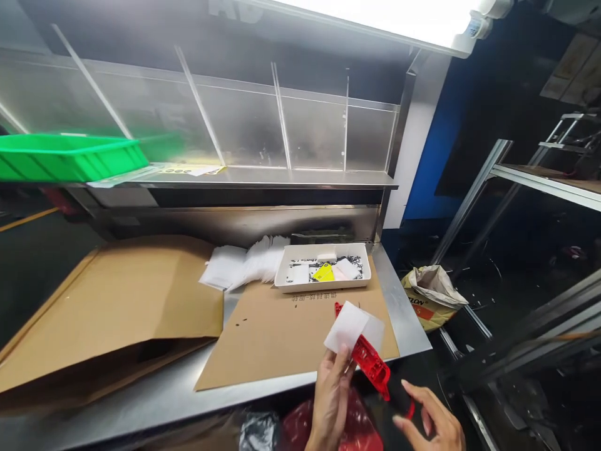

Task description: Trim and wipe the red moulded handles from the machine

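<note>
My left hand (331, 391) grips a red plastic part (373, 366) together with a folded white foam sheet (350, 329) that wraps its middle. Both ends of the part stick out of the sheet, tilted down to the right. Beyond its lower end, my right hand (436, 419) is curled, with a small curved red piece (411, 409) between thumb and fingers. The two hands are apart. Below the left hand, partly hidden by it, are red items in clear plastic (359, 432).
A cardboard sheet (263, 338) lies on the metal bench, with a white tray (323, 285) holding dark bits, a yellow card and white pieces. Stacked white foam sheets (258, 263) adjoin a large cardboard box (141, 294). A green bin (70, 156) sits on the shelf; a sack (429, 300) stands right.
</note>
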Demonstrator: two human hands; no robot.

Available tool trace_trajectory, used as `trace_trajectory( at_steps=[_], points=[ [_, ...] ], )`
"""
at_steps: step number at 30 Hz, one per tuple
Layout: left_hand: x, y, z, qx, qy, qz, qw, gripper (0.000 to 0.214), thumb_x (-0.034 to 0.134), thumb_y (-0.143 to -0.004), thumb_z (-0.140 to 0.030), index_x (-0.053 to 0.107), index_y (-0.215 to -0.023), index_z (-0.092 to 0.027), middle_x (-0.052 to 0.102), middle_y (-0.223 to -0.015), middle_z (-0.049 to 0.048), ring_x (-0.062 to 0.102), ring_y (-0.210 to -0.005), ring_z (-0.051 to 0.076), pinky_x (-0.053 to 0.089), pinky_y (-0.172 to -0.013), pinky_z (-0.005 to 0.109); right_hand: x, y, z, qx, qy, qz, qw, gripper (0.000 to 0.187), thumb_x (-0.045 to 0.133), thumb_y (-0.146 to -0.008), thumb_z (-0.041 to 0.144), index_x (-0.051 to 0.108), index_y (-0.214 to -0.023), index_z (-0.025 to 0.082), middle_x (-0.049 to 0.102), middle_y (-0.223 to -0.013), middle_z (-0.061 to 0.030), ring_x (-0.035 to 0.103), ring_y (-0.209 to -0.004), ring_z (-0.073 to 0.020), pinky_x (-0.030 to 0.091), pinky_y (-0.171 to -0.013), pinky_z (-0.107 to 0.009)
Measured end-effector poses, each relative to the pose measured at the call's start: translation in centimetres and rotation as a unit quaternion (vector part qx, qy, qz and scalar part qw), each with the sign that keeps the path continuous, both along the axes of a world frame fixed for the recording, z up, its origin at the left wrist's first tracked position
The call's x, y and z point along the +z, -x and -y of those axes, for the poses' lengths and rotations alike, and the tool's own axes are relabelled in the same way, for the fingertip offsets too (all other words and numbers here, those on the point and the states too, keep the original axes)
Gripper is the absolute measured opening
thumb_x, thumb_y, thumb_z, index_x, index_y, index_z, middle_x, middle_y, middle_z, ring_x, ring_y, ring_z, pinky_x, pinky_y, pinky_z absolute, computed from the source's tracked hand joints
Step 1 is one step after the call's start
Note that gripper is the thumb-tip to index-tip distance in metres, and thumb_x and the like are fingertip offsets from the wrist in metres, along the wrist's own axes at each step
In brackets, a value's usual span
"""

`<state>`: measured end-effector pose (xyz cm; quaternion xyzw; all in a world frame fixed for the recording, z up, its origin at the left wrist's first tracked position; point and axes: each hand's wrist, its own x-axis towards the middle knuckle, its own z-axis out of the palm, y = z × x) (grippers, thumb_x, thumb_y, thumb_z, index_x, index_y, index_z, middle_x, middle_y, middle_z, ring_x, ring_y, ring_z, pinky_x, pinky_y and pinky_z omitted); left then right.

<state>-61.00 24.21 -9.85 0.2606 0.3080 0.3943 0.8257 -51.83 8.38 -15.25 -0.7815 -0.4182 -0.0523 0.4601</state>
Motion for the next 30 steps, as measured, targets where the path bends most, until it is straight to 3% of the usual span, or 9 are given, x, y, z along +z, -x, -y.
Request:
trace_trajectory(
  at_steps=[6, 9, 13, 16, 18, 21, 23, 27, 30],
  points=[
    [-2.4, 0.9, 2.8, -0.09, -0.075, -0.05, 0.992, 0.063, 0.087, -0.059, -0.045, 0.068, -0.111, -0.016, 0.074, -0.108, 0.0143, 0.063, -0.112, 0.033, 0.046, -0.1, 0.04, 0.6, -1.1, 2.3, 0.085, 0.041, -0.07, 0.993, 0.049, 0.07, -0.081, 0.048, 0.062, -0.122, 0.022, 0.076, -0.09, -0.0043, 0.054, -0.044, -0.0111, 0.051, -0.05, -0.022],
    [-3.4, 1.9, 3.3, -0.136, -0.126, -0.092, 0.978, 0.063, 0.09, -0.052, -0.045, 0.071, -0.103, -0.014, 0.074, -0.108, 0.0176, 0.064, -0.107, 0.037, 0.046, -0.096, 0.043, 1.2, -0.4, 2.3, 0.103, 0.029, -0.164, 0.981, 0.054, 0.068, -0.08, 0.05, 0.058, -0.124, 0.021, 0.075, -0.083, -0.0027, 0.053, -0.046, -0.0111, 0.048, -0.049, -0.022],
    [-2.9, 4.1, 3.7, -0.21, -0.182, -0.109, 0.954, 0.049, 0.087, -0.059, -0.039, 0.073, -0.099, -0.016, 0.075, -0.103, 0.0157, 0.066, -0.102, 0.037, 0.047, -0.095, 0.047, 1.5, 0.9, 2.1, 0.122, 0.005, -0.292, 0.949, 0.059, 0.067, -0.078, 0.057, 0.055, -0.122, 0.02, 0.071, -0.079, -0.0013, 0.047, -0.049, -0.0104, 0.042, -0.052, -0.023],
    [-2.4, 6.0, 3.8, -0.269, -0.201, -0.081, 0.938, 0.052, 0.089, -0.057, -0.03, 0.073, -0.105, -0.017, 0.074, -0.109, 0.0144, 0.062, -0.11, 0.038, 0.042, -0.103, 0.052, 1.4, 1.5, 2.0, 0.162, 0.004, -0.397, 0.904, 0.061, 0.066, -0.078, 0.058, 0.052, -0.123, 0.02, 0.068, -0.081, -0.0022, 0.049, -0.056, -0.012, 0.039, -0.056, -0.024],
    [-2.5, 7.1, 3.6, -0.269, -0.192, -0.053, 0.942, 0.059, 0.091, -0.053, -0.035, 0.073, -0.107, -0.018, 0.073, -0.113, 0.0145, 0.056, -0.119, 0.041, 0.035, -0.109, 0.055, 1.4, 1.6, 1.9, 0.2, 0.005, -0.444, 0.873, 0.064, 0.065, -0.078, 0.059, 0.05, -0.125, 0.019, 0.066, -0.078, -0.0022, 0.052, -0.06, -0.0139, 0.039, -0.058, -0.025],
    [-3.2, 7.9, 3.6, -0.185, -0.148, -0.005, 0.972, 0.072, 0.082, -0.055, -0.062, 0.07, -0.115, -0.024, 0.067, -0.125, 0.013, 0.045, -0.131, 0.041, 0.026, -0.114, 0.056, 1.4, 1.9, 1.6, 0.245, 0.017, -0.463, 0.852, 0.068, 0.067, -0.076, 0.06, 0.048, -0.126, 0.017, 0.065, -0.077, -0.0016, 0.053, -0.061, -0.0142, 0.039, -0.059, -0.025],
    [-3.5, 7.7, 4.0, -0.113, -0.104, 0.033, 0.988, 0.069, 0.068, -0.065, -0.072, 0.067, -0.12, -0.029, 0.063, -0.134, 0.0084, 0.039, -0.137, 0.037, 0.024, -0.116, 0.053, 1.5, 2.5, 1.4, 0.248, 0.027, -0.429, 0.868, 0.066, 0.068, -0.076, 0.057, 0.05, -0.125, 0.017, 0.066, -0.079, -0.0022, 0.051, -0.059, -0.0126, 0.039, -0.057, -0.024],
    [-2.9, 7.1, 5.2, -0.039, 0.0, 0.095, 0.995, 0.044, 0.064, -0.078, -0.059, 0.069, -0.113, -0.034, 0.067, -0.128, 0.0011, 0.043, -0.136, 0.029, 0.029, -0.117, 0.045, 2.2, 4.2, 1.2, 0.178, 0.047, -0.237, 0.954, 0.05, 0.069, -0.077, 0.04, 0.055, -0.121, 0.02, 0.071, -0.081, -0.001, 0.05, -0.052, -0.011, 0.044, -0.054, -0.022],
    [-2.1, 7.0, 5.8, -0.01, 0.063, 0.127, 0.99, 0.049, 0.056, -0.085, -0.056, 0.064, -0.123, -0.026, 0.068, -0.127, 0.0075, 0.048, -0.131, 0.03, 0.031, -0.116, 0.046, 2.5, 4.9, 1.3, 0.131, 0.035, -0.078, 0.988, 0.044, 0.067, -0.079, 0.032, 0.056, -0.12, 0.022, 0.073, -0.087, -0.0022, 0.06, -0.058, -0.015, 0.053, -0.06, -0.026]
  ],
)
